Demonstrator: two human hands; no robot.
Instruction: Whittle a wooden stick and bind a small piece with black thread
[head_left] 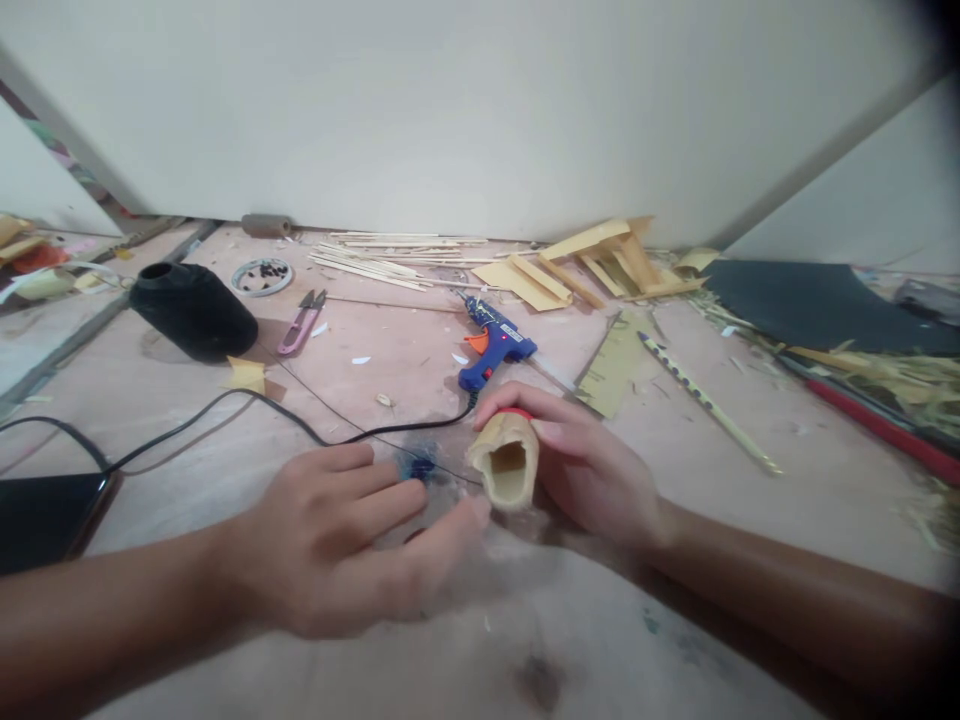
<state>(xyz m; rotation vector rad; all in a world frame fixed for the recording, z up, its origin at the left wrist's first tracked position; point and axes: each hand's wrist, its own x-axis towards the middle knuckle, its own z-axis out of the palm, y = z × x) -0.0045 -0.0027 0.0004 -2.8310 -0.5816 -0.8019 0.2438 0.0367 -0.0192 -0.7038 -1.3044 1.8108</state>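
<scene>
My right hand (pixel 592 465) grips a short hollow piece of bamboo (pixel 506 465), its open end facing me; something red shows at its far end under my fingers. My left hand (pixel 352 540) is spread flat just left of the bamboo, fingers apart and blurred, the thumb close to the tube's lower rim. It holds nothing. A small blue object (pixel 420 467) lies on the board just beyond my left fingertips. A blue glue gun (pixel 491 345) with an orange trigger lies a little behind the bamboo, its black cord (pixel 247 405) running left.
A black rounded object (pixel 193 308), pink thread snips (pixel 300 322), a round tin (pixel 261 276) and thin sticks (pixel 375 262) lie at the back. Cut bamboo slats (pixel 592 262), a dark sheet (pixel 817 305), a spotted stick (pixel 705 400) and a red rod (pixel 885 430) are right. A dark device (pixel 45 515) lies left.
</scene>
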